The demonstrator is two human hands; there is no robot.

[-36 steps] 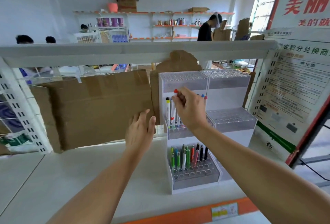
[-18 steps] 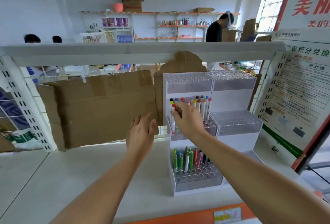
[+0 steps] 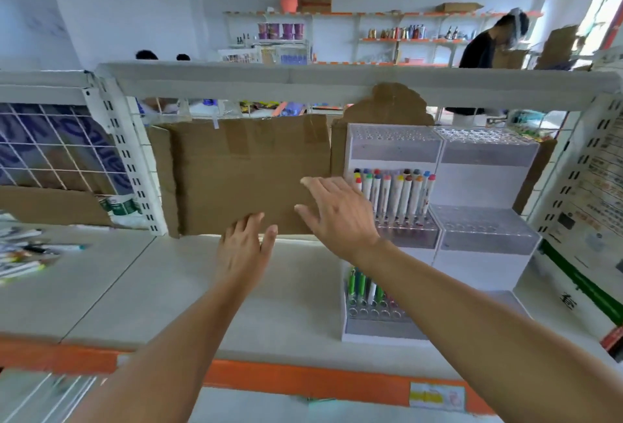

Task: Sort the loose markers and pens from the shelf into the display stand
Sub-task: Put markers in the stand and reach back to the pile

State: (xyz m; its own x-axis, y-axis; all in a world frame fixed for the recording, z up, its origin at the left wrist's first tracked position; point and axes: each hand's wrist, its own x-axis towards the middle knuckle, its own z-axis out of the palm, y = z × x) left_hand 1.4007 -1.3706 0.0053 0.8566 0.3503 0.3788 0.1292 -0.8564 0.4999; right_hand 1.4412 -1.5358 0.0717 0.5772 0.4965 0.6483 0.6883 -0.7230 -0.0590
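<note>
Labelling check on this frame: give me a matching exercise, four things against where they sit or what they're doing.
Things:
1. loose markers
2. capped markers
3. green pens
4. right hand

Places or states:
A. bottom tier of the display stand
B. open, holding nothing
C. far left on the shelf
D. middle tier of the stand

Pairs: 1-C, 2-D, 3-A, 4-B

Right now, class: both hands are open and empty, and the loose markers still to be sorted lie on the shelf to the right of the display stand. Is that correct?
Not quite. The head view shows the loose markers lying at the far left of the shelf, well left of the display stand. The rest holds: the left hand and right hand are open and empty.
</note>
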